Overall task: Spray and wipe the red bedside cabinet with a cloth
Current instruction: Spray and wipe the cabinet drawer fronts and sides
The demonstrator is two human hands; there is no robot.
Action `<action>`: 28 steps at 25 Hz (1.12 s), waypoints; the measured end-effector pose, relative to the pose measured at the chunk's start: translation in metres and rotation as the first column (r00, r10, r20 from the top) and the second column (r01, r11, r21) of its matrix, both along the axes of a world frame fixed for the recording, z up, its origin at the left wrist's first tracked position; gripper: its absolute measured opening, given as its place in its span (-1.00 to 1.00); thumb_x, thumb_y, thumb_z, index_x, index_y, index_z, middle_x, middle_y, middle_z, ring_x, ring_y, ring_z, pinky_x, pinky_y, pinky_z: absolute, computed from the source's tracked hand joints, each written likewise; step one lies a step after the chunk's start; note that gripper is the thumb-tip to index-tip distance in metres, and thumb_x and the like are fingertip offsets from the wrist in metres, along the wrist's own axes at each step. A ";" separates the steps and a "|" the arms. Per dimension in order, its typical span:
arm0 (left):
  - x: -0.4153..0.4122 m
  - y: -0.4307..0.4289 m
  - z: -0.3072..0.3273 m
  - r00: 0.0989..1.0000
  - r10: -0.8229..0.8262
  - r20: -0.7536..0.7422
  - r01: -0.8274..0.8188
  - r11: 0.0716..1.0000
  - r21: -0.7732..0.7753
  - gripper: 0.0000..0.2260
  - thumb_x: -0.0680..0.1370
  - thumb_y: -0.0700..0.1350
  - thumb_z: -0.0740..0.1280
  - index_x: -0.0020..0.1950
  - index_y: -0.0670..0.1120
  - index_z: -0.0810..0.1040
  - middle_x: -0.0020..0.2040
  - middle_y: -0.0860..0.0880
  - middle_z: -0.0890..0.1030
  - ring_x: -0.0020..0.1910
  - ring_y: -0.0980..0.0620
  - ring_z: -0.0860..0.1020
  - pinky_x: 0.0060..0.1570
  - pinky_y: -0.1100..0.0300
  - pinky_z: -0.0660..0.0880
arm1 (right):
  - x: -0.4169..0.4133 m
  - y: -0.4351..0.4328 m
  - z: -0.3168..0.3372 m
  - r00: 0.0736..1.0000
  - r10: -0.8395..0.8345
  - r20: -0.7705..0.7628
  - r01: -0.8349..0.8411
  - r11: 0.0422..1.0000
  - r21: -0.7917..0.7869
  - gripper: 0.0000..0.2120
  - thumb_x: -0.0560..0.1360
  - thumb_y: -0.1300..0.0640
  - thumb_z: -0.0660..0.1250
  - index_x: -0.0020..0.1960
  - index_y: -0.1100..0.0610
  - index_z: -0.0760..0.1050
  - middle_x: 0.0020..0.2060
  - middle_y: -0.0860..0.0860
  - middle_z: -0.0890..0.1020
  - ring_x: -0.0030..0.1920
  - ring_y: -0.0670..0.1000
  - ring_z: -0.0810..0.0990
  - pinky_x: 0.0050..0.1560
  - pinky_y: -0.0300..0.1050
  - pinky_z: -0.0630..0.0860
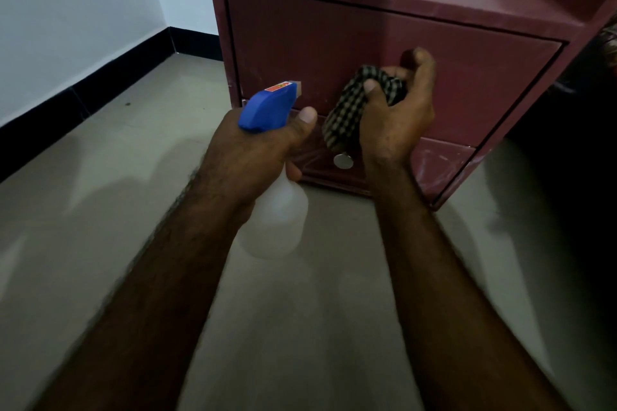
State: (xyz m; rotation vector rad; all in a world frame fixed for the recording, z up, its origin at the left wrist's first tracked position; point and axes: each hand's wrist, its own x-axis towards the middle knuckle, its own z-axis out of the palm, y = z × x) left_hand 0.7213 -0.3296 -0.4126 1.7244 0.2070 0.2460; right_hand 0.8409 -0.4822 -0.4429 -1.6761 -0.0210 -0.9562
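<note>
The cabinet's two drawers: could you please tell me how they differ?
The upper drawer is far taller than the lower drawer. The right hand, holding the cloth, grips the upper drawer's red knob; the lower drawer's silver knob is free. Both drawers are red.

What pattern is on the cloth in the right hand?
A dark-and-light check on the cloth, gripped by the right hand; seen in the head view.

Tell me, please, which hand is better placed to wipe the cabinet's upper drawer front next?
Probably the right hand: its fingers grip the checked cloth right at the upper drawer front. The left hand is occupied holding the spray bottle, lower and further left.
</note>
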 end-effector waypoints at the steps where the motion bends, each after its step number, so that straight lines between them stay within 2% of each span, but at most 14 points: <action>1: -0.001 0.001 0.000 1.000 0.007 -0.006 -0.007 1.000 0.005 -0.69 0.50 0.19 0.46 0.19 0.16 0.55 0.03 -0.10 0.67 -0.29 -0.08 0.70 0.00 0.06 0.57 | 0.000 0.002 0.001 1.000 -0.010 -0.001 0.010 0.999 0.044 -0.42 0.40 0.24 0.52 0.39 0.20 0.46 -0.08 -0.11 0.65 -0.03 -0.13 0.60 0.10 -0.41 0.42; 3: -0.002 0.002 0.000 1.000 0.016 -0.021 -0.015 1.000 0.017 -0.69 0.50 0.20 0.45 0.20 0.16 0.53 0.01 -0.05 0.67 -0.28 -0.06 0.70 -0.01 0.09 0.54 | 0.002 0.004 0.004 1.000 -0.015 -0.007 0.016 0.995 0.101 -0.40 0.39 0.18 0.55 0.39 0.20 0.45 -0.11 -0.17 0.62 -0.06 -0.17 0.57 0.07 -0.44 0.41; 4: -0.002 0.003 0.000 1.000 0.015 -0.027 -0.015 1.000 0.024 -0.69 0.50 0.20 0.45 0.19 0.17 0.52 0.00 -0.03 0.67 -0.27 -0.05 0.70 -0.01 0.09 0.53 | 0.003 0.004 0.006 1.000 -0.005 -0.015 0.007 0.994 0.107 -0.36 0.37 0.14 0.58 0.39 0.19 0.44 -0.12 -0.15 0.62 -0.07 -0.15 0.58 0.07 -0.39 0.45; 6: -0.002 0.004 -0.001 0.999 0.017 -0.032 -0.015 0.999 0.038 -0.74 0.50 0.21 0.44 0.13 0.22 0.50 -0.02 -0.02 0.67 -0.28 -0.01 0.70 -0.02 0.11 0.50 | 0.006 0.004 0.010 0.999 0.014 -0.037 -0.012 0.998 0.068 -0.27 0.30 0.04 0.64 0.39 0.16 0.44 -0.11 -0.07 0.62 -0.07 -0.07 0.60 0.03 -0.30 0.50; 8: -0.001 0.003 -0.001 0.999 0.022 -0.044 -0.020 0.999 0.039 -0.72 0.51 0.20 0.43 0.16 0.20 0.50 -0.02 -0.01 0.66 -0.26 -0.02 0.70 -0.04 0.14 0.50 | 0.007 0.003 0.010 0.999 0.012 -0.049 -0.013 1.000 -0.018 -0.21 0.23 0.00 0.67 0.38 0.14 0.45 -0.09 -0.04 0.62 -0.06 -0.05 0.60 0.01 -0.30 0.49; 10: -0.001 0.002 -0.001 0.998 0.024 -0.059 -0.022 0.999 0.046 -0.65 0.51 0.19 0.43 0.24 0.12 0.50 0.02 -0.08 0.66 -0.21 -0.06 0.71 -0.08 0.19 0.49 | 0.006 0.002 0.006 0.999 0.022 -0.048 -0.027 0.995 -0.097 -0.22 0.24 0.05 0.66 0.39 0.14 0.45 -0.06 -0.04 0.62 -0.02 -0.06 0.59 0.07 -0.24 0.51; 12: 0.000 0.001 0.000 0.999 0.017 -0.047 -0.015 0.999 0.052 -0.64 0.52 0.18 0.43 0.25 0.11 0.50 0.04 -0.11 0.66 -0.22 -0.09 0.70 -0.04 0.12 0.55 | 0.005 -0.001 0.002 0.999 0.036 -0.029 -0.039 0.992 -0.117 -0.28 0.29 0.16 0.63 0.40 0.17 0.47 -0.04 -0.04 0.64 0.01 -0.06 0.61 0.15 -0.18 0.52; 15: -0.002 0.001 0.005 1.000 0.011 -0.026 -0.010 0.999 0.037 -0.64 0.51 0.18 0.44 0.25 0.13 0.51 0.03 0.00 0.65 -0.27 -0.06 0.69 0.13 -0.13 0.60 | 0.005 -0.002 0.001 0.999 0.044 -0.024 -0.044 0.999 0.003 -0.38 0.36 0.25 0.56 0.39 0.17 0.48 -0.06 -0.05 0.66 0.00 -0.08 0.63 0.18 -0.17 0.53; 18: -0.003 0.001 0.006 1.000 0.018 -0.020 -0.017 0.999 0.038 -0.66 0.50 0.20 0.44 0.22 0.16 0.51 0.03 0.05 0.65 -0.30 -0.03 0.68 0.16 -0.16 0.59 | 0.008 0.002 0.003 0.998 0.022 -0.052 -0.013 0.987 0.160 -0.43 0.40 0.23 0.55 0.38 0.17 0.47 -0.09 -0.11 0.63 -0.07 -0.21 0.60 0.06 -0.39 0.47; 20: -0.005 0.001 0.007 1.000 0.022 -0.022 -0.020 0.999 0.048 -0.60 0.50 0.20 0.44 0.29 0.14 0.51 0.04 0.08 0.64 -0.31 -0.01 0.68 0.14 -0.16 0.59 | 0.008 0.004 0.006 0.997 0.033 -0.073 -0.017 0.977 0.211 -0.39 0.39 0.15 0.58 0.37 0.18 0.45 -0.10 -0.12 0.62 -0.10 -0.26 0.58 0.01 -0.40 0.48; 22: -0.005 0.003 0.006 0.999 0.024 -0.023 -0.023 0.998 0.055 -0.57 0.51 0.20 0.44 0.34 0.12 0.51 0.04 0.06 0.65 -0.32 0.00 0.68 0.13 -0.16 0.60 | 0.007 0.004 0.009 0.994 0.050 -0.095 -0.033 0.984 0.176 -0.29 0.32 0.06 0.64 0.37 0.17 0.44 -0.09 -0.04 0.63 -0.08 -0.10 0.62 0.04 -0.16 0.57; 24: -0.006 0.003 0.006 1.000 0.018 -0.020 -0.017 0.998 0.052 -0.62 0.51 0.19 0.44 0.29 0.15 0.51 0.02 0.00 0.66 -0.32 0.00 0.67 0.12 -0.14 0.61 | 0.005 0.004 0.011 0.992 0.045 -0.115 -0.035 0.995 0.089 -0.23 0.24 0.03 0.68 0.36 0.16 0.45 -0.08 0.00 0.63 -0.05 0.00 0.62 0.06 -0.04 0.57; 26: -0.006 0.002 0.008 1.000 0.013 -0.023 -0.012 0.999 0.051 -0.69 0.51 0.19 0.44 0.21 0.19 0.52 0.02 -0.08 0.67 -0.30 -0.02 0.67 0.12 -0.10 0.61 | 0.004 0.001 0.010 0.990 0.060 -0.128 -0.061 0.998 -0.005 -0.23 0.24 0.08 0.67 0.37 0.13 0.45 -0.07 -0.03 0.63 -0.03 -0.02 0.62 0.09 -0.05 0.57; 28: -0.006 0.002 0.011 1.000 0.017 -0.025 -0.016 0.999 0.043 -0.79 0.50 0.20 0.45 0.05 0.21 0.50 0.05 -0.16 0.67 -0.26 -0.09 0.69 0.12 -0.15 0.61 | 0.003 -0.005 0.010 0.990 0.069 -0.125 -0.080 0.993 -0.085 -0.27 0.27 0.16 0.64 0.38 0.13 0.45 -0.07 -0.06 0.63 -0.03 -0.08 0.62 0.11 -0.14 0.57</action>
